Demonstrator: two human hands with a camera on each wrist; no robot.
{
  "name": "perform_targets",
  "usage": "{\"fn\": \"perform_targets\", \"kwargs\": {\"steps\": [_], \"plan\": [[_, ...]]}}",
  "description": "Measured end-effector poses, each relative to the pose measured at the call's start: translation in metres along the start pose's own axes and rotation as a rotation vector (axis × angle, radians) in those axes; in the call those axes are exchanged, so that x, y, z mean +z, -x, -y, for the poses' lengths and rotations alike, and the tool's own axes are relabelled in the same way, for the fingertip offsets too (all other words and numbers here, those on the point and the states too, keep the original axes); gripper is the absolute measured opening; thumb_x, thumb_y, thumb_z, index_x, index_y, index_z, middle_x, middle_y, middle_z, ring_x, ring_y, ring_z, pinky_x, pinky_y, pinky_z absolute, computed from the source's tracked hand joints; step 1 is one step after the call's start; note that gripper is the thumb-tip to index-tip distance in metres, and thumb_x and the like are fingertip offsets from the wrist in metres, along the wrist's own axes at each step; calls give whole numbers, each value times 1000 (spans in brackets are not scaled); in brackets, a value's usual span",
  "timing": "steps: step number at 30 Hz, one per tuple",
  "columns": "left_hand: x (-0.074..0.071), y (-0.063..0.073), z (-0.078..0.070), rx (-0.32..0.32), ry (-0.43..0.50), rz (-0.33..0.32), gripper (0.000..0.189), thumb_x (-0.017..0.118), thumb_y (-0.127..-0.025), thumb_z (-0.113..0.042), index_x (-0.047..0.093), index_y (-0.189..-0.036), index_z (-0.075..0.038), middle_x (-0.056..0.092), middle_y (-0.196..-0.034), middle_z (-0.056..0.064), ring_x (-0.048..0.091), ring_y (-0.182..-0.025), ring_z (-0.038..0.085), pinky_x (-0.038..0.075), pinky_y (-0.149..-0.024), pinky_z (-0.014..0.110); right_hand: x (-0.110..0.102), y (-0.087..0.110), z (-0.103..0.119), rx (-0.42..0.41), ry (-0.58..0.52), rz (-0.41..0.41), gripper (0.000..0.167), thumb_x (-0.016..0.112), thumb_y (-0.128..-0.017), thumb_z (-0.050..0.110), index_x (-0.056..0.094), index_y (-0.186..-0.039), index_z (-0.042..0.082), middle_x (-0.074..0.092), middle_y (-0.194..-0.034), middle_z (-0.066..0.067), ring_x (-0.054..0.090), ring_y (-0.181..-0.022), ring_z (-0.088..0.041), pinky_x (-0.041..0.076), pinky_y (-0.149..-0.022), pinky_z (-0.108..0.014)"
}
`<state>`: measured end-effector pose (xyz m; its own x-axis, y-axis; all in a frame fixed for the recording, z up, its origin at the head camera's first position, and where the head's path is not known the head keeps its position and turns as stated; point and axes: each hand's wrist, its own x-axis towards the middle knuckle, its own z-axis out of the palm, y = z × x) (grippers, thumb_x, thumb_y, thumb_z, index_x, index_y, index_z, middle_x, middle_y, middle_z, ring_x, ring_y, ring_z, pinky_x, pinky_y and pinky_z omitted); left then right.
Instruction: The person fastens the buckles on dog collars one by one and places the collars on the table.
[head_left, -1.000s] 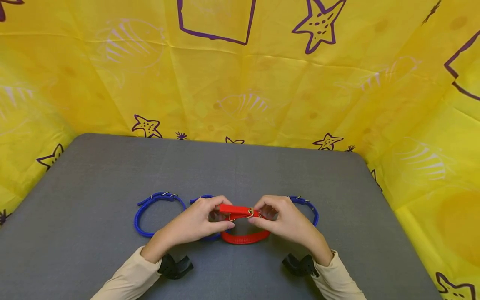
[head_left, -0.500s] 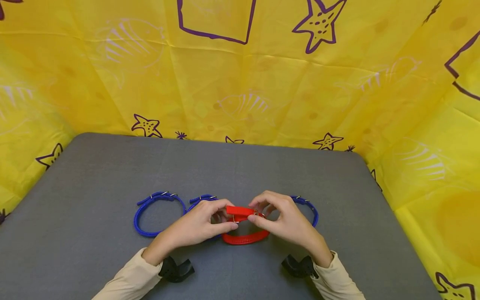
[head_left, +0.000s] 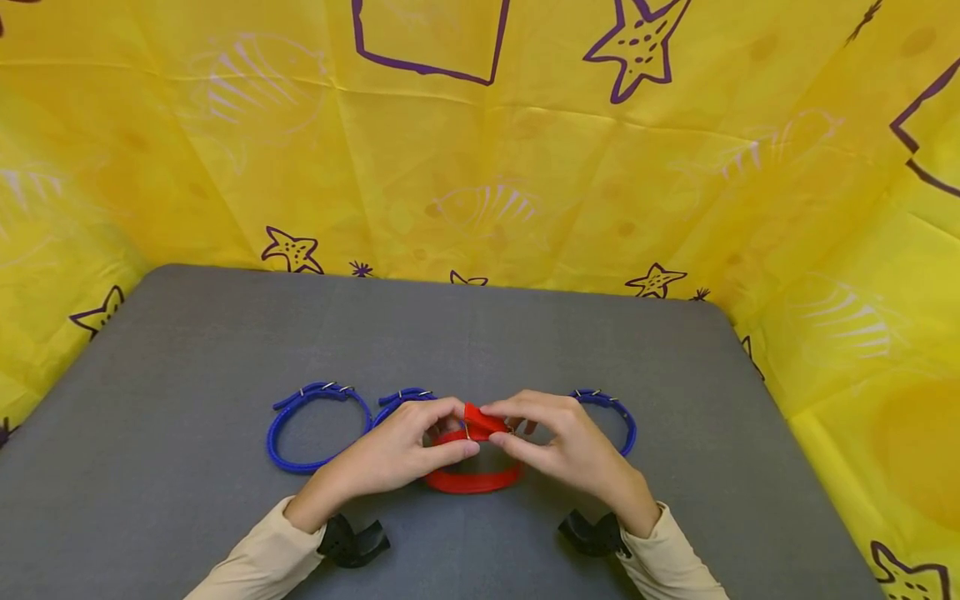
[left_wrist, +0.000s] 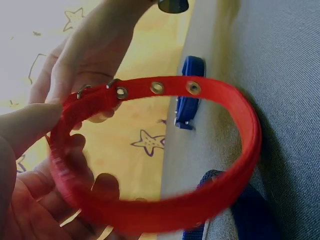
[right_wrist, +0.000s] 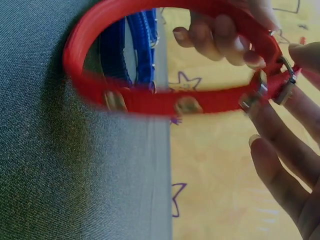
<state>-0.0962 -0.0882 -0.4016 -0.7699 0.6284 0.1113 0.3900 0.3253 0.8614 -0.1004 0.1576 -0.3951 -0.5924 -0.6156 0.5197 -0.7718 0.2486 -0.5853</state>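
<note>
A red collar (head_left: 474, 482) with a metal buckle is held as a loop above the table. On its far side, my left hand (head_left: 408, 442) pinches the doubled strap between thumb and fingers. My right hand (head_left: 566, 437) grips the strap beside it, the fingertips near the metal buckle (right_wrist: 286, 80). The strap between the hands looks bent upward. Several metal-rimmed holes, such as one eyelet (left_wrist: 157, 88), line the strap in the left wrist view. Fingers partly hide the buckle in the head view.
One blue collar (head_left: 279, 442) lies at the left on the grey table (head_left: 480, 350). A second blue collar (head_left: 405, 396) is partly behind my left hand, and a third blue collar (head_left: 628, 429) behind my right. Yellow printed cloth (head_left: 480, 150) rises behind the table.
The red collar's lower loop has shifted slightly left. My right fingers have moved left over the strap, which has gone from flat to bent. My left hand has barely moved.
</note>
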Motion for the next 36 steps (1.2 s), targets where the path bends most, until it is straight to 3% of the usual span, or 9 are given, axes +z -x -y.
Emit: {"fn": "perform_targets", "kwargs": {"steps": [14, 24, 36], "plan": [[-1, 1, -3, -93, -7, -43, 16, 66, -95, -39, 65, -104, -26, 56, -73, -10, 50, -62, 5, 42, -56, 23, 1, 2, -3, 3, 28, -45, 28, 76, -85, 4, 73, -111, 14, 74, -93, 2, 63, -73, -3, 53, -64, -22], [1, 0, -1, -52, -29, -124, 14, 69, -93, -40, 70, -102, -29, 59, -70, -10, 53, -61, 5, 44, -56, 23, 4, 2, -3, -4, 51, -75, 34, 77, -86, 8, 69, -119, 10, 75, -99, -3, 65, -71, -4, 52, -66, -17], [2, 0, -2, 26, 40, -205, 10, 72, -91, -29, 71, -101, -25, 62, -72, -7, 50, -57, 4, 41, -49, 22, 5, 1, -2, -14, -10, -123, 28, 68, -85, -4, 71, -107, 13, 71, -91, -2, 62, -69, -4, 52, -64, -17]]}}
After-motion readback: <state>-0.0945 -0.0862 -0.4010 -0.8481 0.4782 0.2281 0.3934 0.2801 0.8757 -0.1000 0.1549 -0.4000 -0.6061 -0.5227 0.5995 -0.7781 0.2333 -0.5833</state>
